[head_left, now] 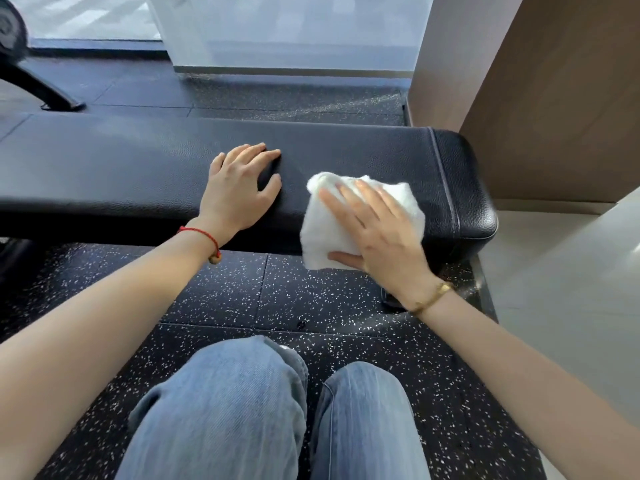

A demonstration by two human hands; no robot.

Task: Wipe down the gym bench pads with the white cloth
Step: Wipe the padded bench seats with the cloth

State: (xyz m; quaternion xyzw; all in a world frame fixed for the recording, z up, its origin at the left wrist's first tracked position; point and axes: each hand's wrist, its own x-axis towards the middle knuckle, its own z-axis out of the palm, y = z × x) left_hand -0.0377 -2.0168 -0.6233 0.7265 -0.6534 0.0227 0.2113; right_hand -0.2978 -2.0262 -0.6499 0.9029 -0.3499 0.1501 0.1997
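A long black padded gym bench [138,161] runs across the view from the left edge to its rounded end at the right. My left hand [239,188] rests flat on the pad's top, fingers spread. A folded white cloth [325,233] lies over the pad's near edge, close to the right end. My right hand [377,230] presses the cloth against the pad with straight fingers on top, while the thumb sits under the cloth's lower edge.
Black speckled rubber floor [242,299] lies between the bench and my knees in blue jeans [221,410]. A brown wall panel [554,98] stands right of the bench end. Another machine's black leg [41,88] stands at far left. A glass wall [277,32] is behind.
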